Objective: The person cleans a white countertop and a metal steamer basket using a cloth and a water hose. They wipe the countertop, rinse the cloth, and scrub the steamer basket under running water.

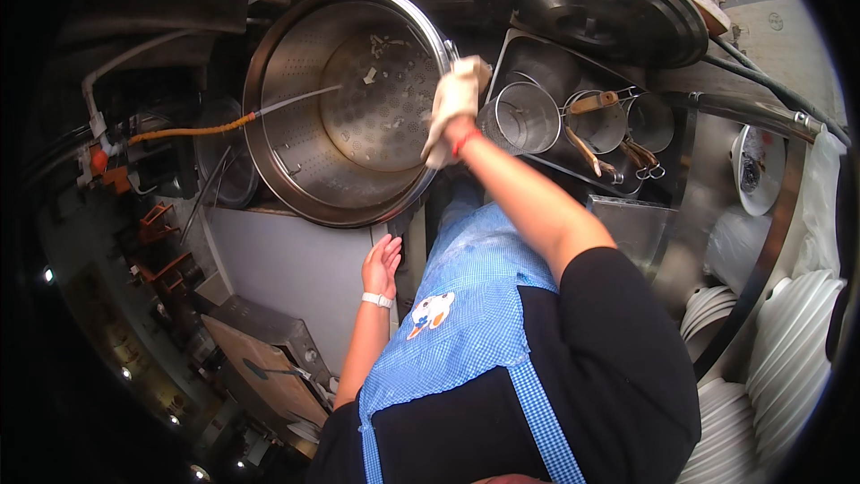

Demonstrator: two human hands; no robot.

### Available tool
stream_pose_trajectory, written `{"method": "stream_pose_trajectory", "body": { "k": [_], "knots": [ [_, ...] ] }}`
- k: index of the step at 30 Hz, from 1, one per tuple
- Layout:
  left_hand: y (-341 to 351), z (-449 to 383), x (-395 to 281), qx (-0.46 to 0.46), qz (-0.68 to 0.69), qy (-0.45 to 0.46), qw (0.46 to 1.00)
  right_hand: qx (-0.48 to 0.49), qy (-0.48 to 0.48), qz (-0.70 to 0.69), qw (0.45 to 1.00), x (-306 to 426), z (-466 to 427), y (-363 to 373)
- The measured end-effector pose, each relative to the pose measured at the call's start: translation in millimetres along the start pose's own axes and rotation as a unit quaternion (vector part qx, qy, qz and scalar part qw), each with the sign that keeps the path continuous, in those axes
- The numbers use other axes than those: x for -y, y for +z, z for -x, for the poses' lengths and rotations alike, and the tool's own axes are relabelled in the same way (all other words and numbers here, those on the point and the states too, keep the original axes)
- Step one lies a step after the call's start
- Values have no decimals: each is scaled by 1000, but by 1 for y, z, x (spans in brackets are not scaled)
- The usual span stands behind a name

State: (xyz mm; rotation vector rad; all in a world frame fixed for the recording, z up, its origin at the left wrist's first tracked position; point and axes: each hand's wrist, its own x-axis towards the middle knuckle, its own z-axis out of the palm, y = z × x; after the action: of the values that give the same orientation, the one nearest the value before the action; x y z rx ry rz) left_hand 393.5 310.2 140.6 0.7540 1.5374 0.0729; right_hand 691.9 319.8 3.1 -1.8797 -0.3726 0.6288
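A large stainless steel stockpot (282, 188) with a perforated insert and scraps on its bottom stands before me. My right hand (457, 107) is at the pot's right rim with a pale cloth or glove about it; the blur hides how its fingers lie. My left hand (383, 262) hangs below the pot's near side, empty, its fingers extended. An orange-wrapped hose (195, 133) reaches over the left rim, and a thin pale stream or tube runs from its end into the pot.
Wire mesh strainers (527, 117) with wooden handles rest in a metal basin to the right. A large metal lid (591, 7) leans behind them. White plates (793, 349) are stacked at lower right. A wooden board (262, 370) lies at lower left.
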Motion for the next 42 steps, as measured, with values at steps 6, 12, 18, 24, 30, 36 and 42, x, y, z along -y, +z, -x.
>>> {"method": "stream_pose_trajectory", "body": {
  "k": [6,12,18,24,30,36,42],
  "knots": [
    [6,3,5,36,-41,13,998,69,161,-234,956,63,-153,-33],
    [21,4,-1,102,-207,75,970,105,67,-384,915,39,-105,-52],
    [29,-18,-1,116,-226,46,966,168,-14,-494,853,-49,65,-16],
    [26,-19,-6,112,-221,57,967,45,296,-385,873,11,-26,-34],
    [44,-24,-9,135,-247,40,959,200,-16,59,978,-16,-172,-62],
    [52,-14,-16,145,-249,81,954,21,86,-105,990,68,-79,-63],
    [85,-23,-9,227,-212,50,949,155,19,13,988,28,84,-48]
  ]
}}
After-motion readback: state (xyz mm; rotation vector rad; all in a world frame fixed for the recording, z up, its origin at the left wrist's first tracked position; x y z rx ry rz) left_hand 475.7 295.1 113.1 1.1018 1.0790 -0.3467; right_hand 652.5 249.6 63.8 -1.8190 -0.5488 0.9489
